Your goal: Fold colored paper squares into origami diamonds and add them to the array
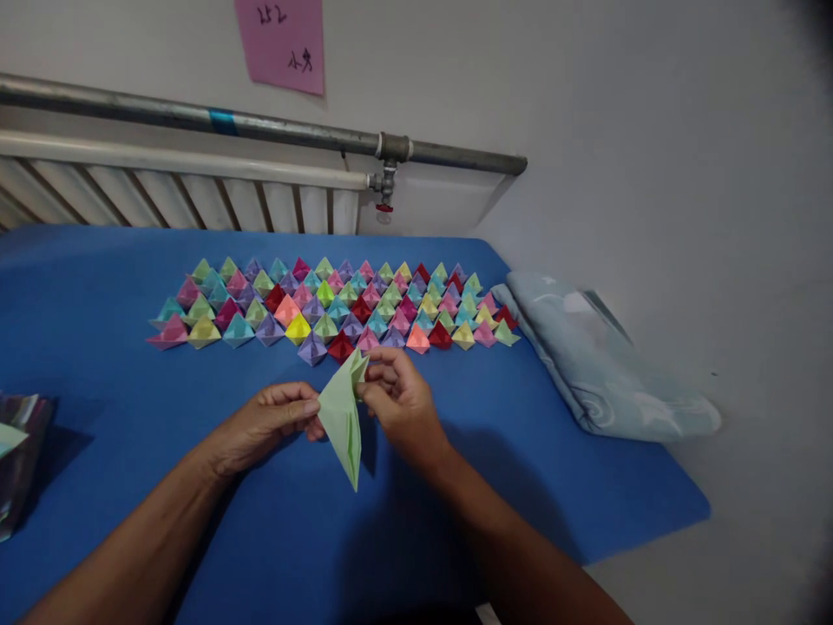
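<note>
A pale green sheet of folded paper [339,410], creased into layered triangular flaps, is held above the blue tabletop [273,538]. My left hand [277,415] pinches its left corner between thumb and fingers. On the other side, my right hand [398,395] has its fingers closed on the upper right flaps, near the opening between the layers. Just beyond my hands, several rows of small folded paper boats [313,347] stand close together in many colours. A dark red boat [341,347] sits right behind the held paper.
A folded light blue cloth [605,373] lies along the right side of the table. At the left edge is a shiny packet [29,469] with pale paper on it. Behind the table are a radiator [195,165], a metal pipe [292,127] and a red-handled valve [384,208].
</note>
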A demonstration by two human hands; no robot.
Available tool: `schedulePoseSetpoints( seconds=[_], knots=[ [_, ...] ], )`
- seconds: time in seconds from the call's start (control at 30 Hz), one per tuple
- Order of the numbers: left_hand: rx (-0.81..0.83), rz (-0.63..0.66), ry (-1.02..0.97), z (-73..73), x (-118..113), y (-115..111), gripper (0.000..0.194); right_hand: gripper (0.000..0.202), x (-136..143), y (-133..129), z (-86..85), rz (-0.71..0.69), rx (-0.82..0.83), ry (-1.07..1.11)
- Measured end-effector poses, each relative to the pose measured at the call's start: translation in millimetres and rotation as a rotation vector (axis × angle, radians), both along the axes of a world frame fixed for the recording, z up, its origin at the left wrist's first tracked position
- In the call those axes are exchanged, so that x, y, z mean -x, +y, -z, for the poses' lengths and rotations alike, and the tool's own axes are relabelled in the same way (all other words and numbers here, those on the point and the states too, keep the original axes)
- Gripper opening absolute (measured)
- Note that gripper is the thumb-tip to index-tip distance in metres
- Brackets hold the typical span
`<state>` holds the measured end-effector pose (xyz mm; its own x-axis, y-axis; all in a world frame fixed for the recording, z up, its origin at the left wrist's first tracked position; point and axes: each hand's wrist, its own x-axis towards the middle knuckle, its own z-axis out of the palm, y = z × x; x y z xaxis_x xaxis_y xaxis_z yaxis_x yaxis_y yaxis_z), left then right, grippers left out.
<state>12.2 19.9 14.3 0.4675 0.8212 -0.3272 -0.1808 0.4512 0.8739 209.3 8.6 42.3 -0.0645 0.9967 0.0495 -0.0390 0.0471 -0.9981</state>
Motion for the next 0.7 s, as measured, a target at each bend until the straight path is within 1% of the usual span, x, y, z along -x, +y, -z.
schedulePoseSetpoints(
  seconds=[0.1,0.27,0.4,0.5,0.63,0.7],
  knots=[
    [-0.009,0.004,-0.001,1.5,0.2,0.0,0.033,0.031,0.3,-0.2,0.5,-0.015,0.022,0.012],
    [0.002,0.028,0.023,2.3,0.9,0.8,0.035,0.028,-4.2,0.6,-4.6,-0.026,0.084,0.09],
    [0.005,-0.033,-0.017,0.6,0.2,1.3,0.034,0.025,-6.5,-0.7,-8.3,-0.061,0.104,0.089],
    [0.01,-0.099,-0.021,-0.1,-0.7,1.6,0.034,0.031,-4.1,-4.5,-8.8,-0.113,0.094,0.076],
    [-0.012,-0.153,0.034,1.8,-2.4,1.3,0.036,0.045,1.9,-8.2,-3.1,-0.146,0.1,0.001],
    [-0.027,-0.163,0.069,2.7,-3.8,0.4,0.038,0.04,3.4,-7.7,1.8,-0.131,0.095,-0.037]
  ],
)
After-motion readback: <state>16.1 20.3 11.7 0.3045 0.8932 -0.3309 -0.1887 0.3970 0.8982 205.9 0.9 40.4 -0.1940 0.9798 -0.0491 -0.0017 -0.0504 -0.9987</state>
